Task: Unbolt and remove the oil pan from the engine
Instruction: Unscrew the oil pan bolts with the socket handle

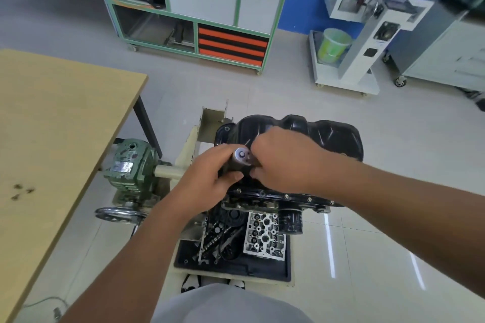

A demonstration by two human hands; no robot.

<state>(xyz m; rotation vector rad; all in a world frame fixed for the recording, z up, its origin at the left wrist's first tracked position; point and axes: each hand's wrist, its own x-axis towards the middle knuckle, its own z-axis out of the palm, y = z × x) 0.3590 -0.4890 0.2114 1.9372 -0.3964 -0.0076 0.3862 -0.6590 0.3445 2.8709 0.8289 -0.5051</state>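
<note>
The black oil pan (328,136) sits on top of the upturned engine (265,233), which is mounted on a cream stand. Bolts show along the pan's near flange (296,195). A ratchet wrench (242,156) stands over the pan's left near corner, its round metal head facing me. My left hand (207,176) grips the tool's upright body from the left. My right hand (283,160) curls round the wrench handle from the right. The socket end and the bolt under it are hidden by my hands.
A wooden table (52,139) stands at the left with several small dark bolts (21,190) on it. A green gearbox (131,165) with a handwheel (119,214) sits left of the stand. A black tray (236,267) lies under the engine. Cabinets and carts line the far wall.
</note>
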